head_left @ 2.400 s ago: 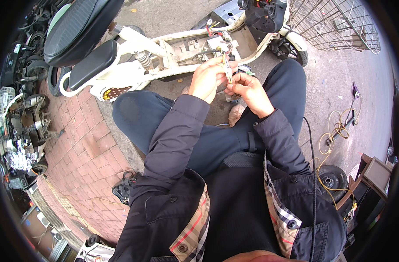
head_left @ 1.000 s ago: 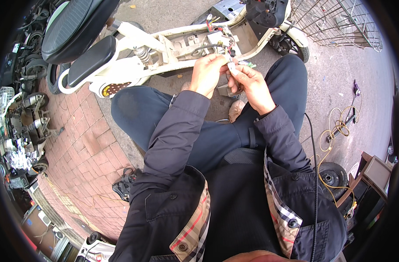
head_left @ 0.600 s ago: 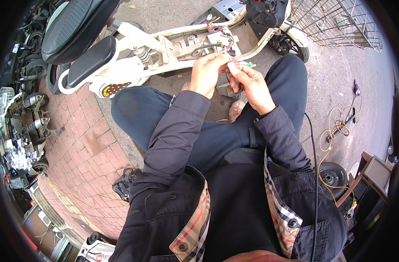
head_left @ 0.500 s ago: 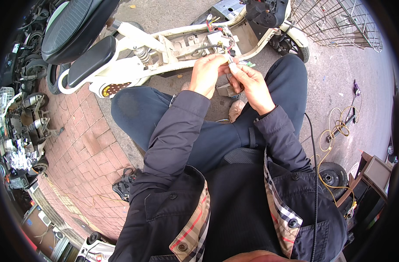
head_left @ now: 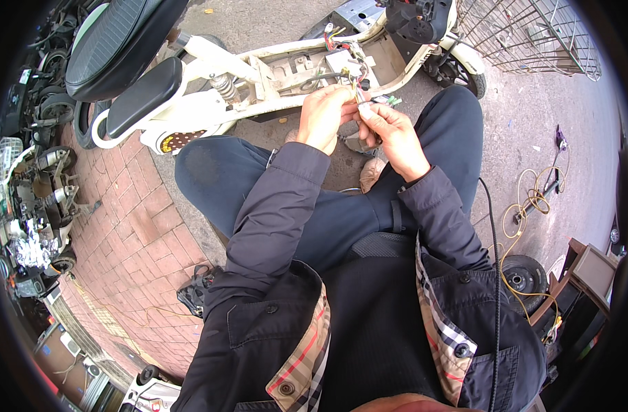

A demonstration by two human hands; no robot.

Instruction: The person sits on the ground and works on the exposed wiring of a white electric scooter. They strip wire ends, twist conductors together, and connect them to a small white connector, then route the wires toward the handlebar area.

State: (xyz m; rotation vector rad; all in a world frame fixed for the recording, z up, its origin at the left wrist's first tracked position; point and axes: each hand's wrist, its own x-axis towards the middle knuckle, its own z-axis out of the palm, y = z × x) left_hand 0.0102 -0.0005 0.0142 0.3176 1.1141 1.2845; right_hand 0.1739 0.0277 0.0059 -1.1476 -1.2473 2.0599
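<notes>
My left hand (head_left: 324, 117) is closed, its fingertips pinching a small bundle of thin wires (head_left: 358, 93) at the near rail of a white scooter frame (head_left: 252, 108). Beside it my right hand (head_left: 393, 137) grips a small pale piece, apparently a connector (head_left: 362, 106), on those wires between thumb and fingers; its exact shape is too small to tell. Just beyond my hands, more coloured wires and plugs (head_left: 338, 41) spill from the open floor well around a white box (head_left: 341, 63). I sit cross-legged, knees either side of my hands.
The scooter's black seats (head_left: 142, 96) are at upper left, a wire basket (head_left: 527, 41) at upper right. Scooter parts (head_left: 53, 172) crowd the left edge beside brick paving (head_left: 135, 226). Coiled yellow cable (head_left: 537, 192), a spare wheel (head_left: 523, 278) and a brown stand (head_left: 589, 275) lie at right.
Since the earliest frame, my right hand has moved slightly up and its fingers have shifted along the wires. In the last second both hands make only small fingertip movements.
</notes>
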